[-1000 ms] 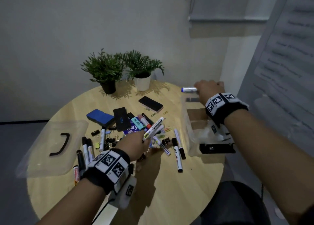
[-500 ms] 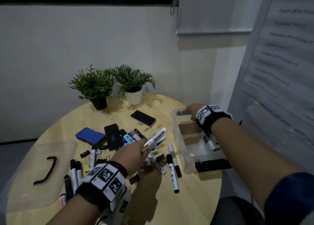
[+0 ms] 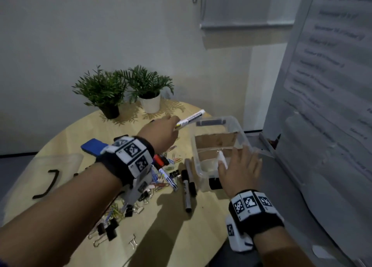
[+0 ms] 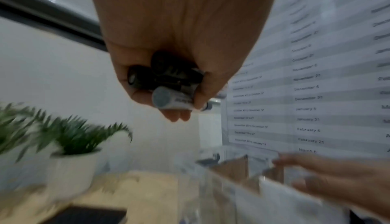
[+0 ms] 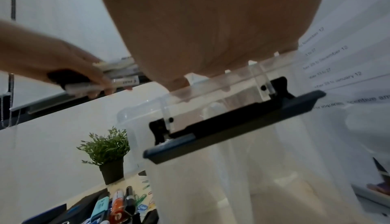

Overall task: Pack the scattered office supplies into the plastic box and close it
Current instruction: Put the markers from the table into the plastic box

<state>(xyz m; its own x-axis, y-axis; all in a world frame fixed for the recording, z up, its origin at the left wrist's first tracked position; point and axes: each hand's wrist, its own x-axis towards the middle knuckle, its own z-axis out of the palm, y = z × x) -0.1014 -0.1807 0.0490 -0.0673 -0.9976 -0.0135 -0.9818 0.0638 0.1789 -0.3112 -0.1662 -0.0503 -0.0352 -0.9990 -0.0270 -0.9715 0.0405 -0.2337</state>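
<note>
- The left hand grips a bundle of marker pens, fingers and thumb curled round them; the left wrist view shows three or so barrel ends, black and grey-white, clamped together.
- One white marker with dark lettering sticks out of that fist, its long axis pointing right and slightly far, tip just over the far-left corner of the clear plastic box.
- The box stands at the table's right edge, to the right and a little nearer than the left fist; its long axis runs near to far, roughly crosswise to the bundle.
- The right hand lies spread over the box's near end, fingers straight and holding nothing, above the black latch.
- In my judgement the markers need turning to lie along the box before release; the far half of the opening is free, the near half is under the right hand.
- The box overhangs little room on the right, where a printed board stands close.
- Loose markers, binder clips and paper clips lie left of the box on the round wooden table; the clear lid with a black handle lies at the far left.
</note>
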